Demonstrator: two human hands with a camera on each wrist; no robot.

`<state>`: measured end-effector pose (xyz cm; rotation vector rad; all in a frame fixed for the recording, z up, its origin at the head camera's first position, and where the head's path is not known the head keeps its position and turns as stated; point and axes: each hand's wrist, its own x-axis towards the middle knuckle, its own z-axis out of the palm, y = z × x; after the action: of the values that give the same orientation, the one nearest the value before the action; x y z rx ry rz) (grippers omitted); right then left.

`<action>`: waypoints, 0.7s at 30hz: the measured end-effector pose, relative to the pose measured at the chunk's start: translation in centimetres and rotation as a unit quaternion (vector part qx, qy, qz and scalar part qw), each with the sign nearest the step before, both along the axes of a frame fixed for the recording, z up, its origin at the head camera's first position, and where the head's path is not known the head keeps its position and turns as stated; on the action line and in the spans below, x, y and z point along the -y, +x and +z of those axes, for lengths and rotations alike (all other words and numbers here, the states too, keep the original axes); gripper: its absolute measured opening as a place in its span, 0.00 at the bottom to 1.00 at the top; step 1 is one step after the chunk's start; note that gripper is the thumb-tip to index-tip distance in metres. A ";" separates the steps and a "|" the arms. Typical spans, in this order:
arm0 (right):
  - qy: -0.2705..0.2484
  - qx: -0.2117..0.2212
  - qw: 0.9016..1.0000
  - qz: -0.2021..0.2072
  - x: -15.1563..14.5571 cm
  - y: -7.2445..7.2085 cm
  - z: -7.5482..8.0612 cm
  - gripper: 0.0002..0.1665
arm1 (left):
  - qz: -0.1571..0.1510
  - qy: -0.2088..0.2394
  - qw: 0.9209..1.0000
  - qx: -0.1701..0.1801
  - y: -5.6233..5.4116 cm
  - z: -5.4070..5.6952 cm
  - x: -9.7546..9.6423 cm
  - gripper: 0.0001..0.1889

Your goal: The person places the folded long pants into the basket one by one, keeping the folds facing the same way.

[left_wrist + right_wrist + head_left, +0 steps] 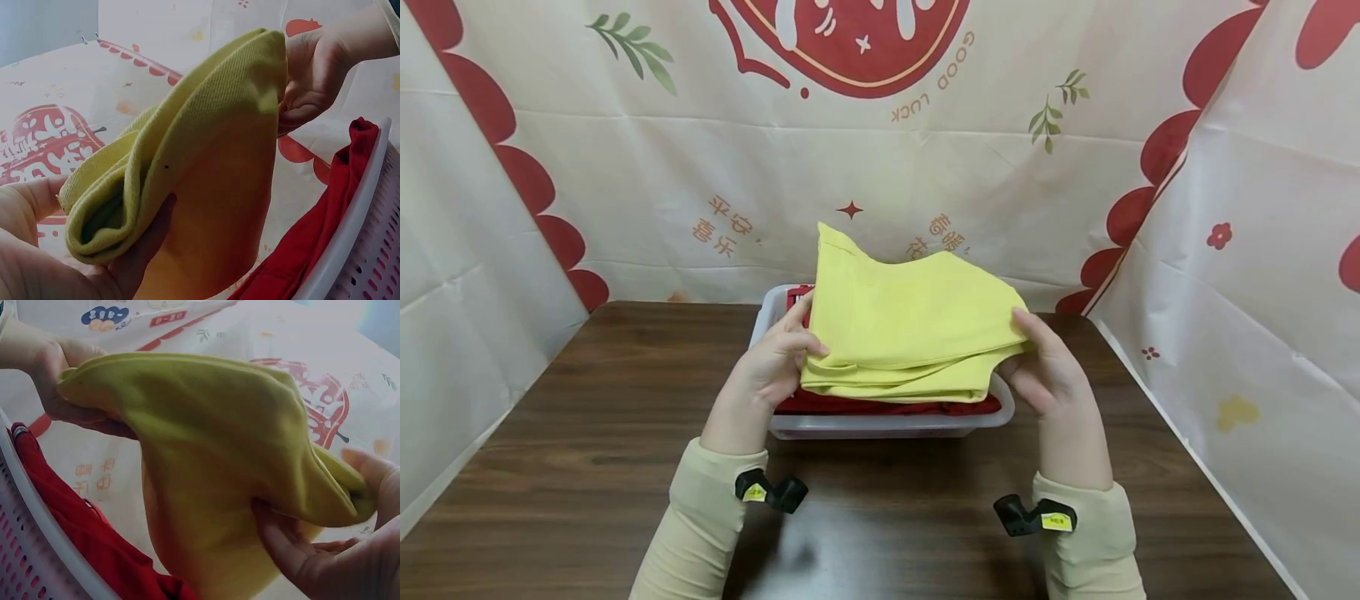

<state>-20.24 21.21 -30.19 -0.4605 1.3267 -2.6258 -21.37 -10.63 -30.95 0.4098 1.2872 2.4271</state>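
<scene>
A folded yellow garment hangs in the air above a white plastic basket, held level between both hands. My left hand grips its left end, thumb on top and fingers beneath. At the opposite end my right hand pinches the cloth the same way. The left wrist view shows the rolled, layered edge of the yellow garment between thumb and fingers. Red cloth lies inside the basket, partly hidden under the yellow one. Which kind of garment the yellow one is, I cannot tell.
The basket stands on a dark brown wooden table, close to its back edge. A printed white curtain with red patterns rises behind the table and along both sides. Perforated basket walls show in the left wrist view.
</scene>
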 end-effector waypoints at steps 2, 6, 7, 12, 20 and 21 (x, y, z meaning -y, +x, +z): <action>0.007 0.001 1.000 0.022 -0.3 0.0 -0.1 0.24 | 0.000 0.000 1.000 -0.005 0.0 -0.1 0.0 0.48; 0.043 0.031 0.998 0.030 -0.5 -0.2 -0.2 0.27 | -0.002 -0.004 1.000 -0.009 -0.2 -0.4 0.0 0.49; 0.060 0.040 0.997 0.023 -0.5 -0.2 -0.2 0.23 | -0.003 -0.006 1.000 -0.008 -0.2 -0.4 0.0 0.49; 0.142 0.045 0.988 -0.038 0.2 -0.3 -0.3 0.18 | 0.005 -0.026 1.000 -0.004 -0.4 -0.5 0.4 0.49; 0.153 0.019 0.983 -0.098 1.4 -0.8 -0.4 0.41 | 0.027 -0.060 0.998 -0.005 -1.0 -0.8 1.1 0.46; 0.154 0.019 0.983 -0.099 1.4 -0.9 -0.4 0.42 | 0.028 -0.064 0.998 -0.006 -1.1 -0.9 1.1 0.46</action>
<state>-21.14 19.80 -30.62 -0.2424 1.8109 -2.4919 -22.44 -11.71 -31.85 0.3578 1.4677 2.3739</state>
